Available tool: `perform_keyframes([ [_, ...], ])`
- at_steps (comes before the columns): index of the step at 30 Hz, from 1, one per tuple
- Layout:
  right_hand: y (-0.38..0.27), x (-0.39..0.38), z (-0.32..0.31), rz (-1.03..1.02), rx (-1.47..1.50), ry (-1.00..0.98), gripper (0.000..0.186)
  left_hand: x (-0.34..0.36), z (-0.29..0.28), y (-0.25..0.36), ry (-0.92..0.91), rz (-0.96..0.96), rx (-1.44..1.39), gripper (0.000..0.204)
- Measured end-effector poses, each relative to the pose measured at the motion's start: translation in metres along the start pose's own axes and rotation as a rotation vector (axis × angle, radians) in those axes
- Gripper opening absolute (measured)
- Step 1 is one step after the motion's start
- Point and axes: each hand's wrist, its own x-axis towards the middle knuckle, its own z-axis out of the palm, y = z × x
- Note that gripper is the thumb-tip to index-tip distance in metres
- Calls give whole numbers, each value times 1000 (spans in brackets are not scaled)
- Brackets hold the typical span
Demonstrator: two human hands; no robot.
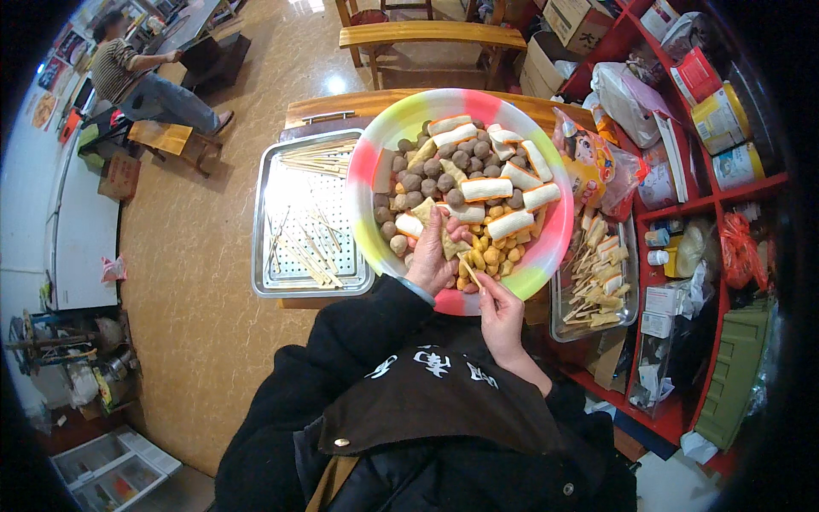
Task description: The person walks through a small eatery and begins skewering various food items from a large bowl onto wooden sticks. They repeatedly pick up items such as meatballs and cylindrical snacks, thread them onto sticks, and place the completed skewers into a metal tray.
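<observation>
A large round basin (365,183), patterned in pink, yellow, green and white, is heaped with food pieces. In it lie dark brown balls (445,183), white rolls with orange edges (487,189) and small yellow-tan pieces (492,255). Over its near side my left hand (433,260) is closed around a tan triangular food piece (452,247), partly hidden by the fingers. My right hand (502,317), at the basin's near rim, pinches a thin wooden skewer (471,273). The skewer points up and left toward the left hand; its tip is hard to make out.
Left of the basin, a perforated metal tray (266,213) holds loose skewers. Filled skewers (601,273) lie in a clear tray (559,320) at right. Red shelves (674,205) crowd the right side. A wooden bench (431,34) stands beyond; another person (141,77) works far left.
</observation>
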Motion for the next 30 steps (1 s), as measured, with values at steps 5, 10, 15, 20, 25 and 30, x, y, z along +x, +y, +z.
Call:
perform_keyframes([
  [5, -4, 2, 2, 74, -13, -42, 23, -2, 0, -8, 3, -23, 50, 24],
  [10, -4, 4, 4, 44, 17, -55, 26, -4, -1, -14, -20, -50, 64, 24],
  [15, 0, 7, 7, -20, -36, -33, 27, -6, -4, -20, 46, -38, 124, 25],
  [20, 15, 6, -11, 332, 315, -33, 28, -9, -6, -23, 9, -119, 351, 44],
  [25, 65, 35, -81, -47, 407, 387, 30, -17, -4, 17, 10, -44, 636, 29],
  [30, 132, 82, -173, 361, 434, 895, 32, -54, -29, 81, 140, 141, 970, 16],
])
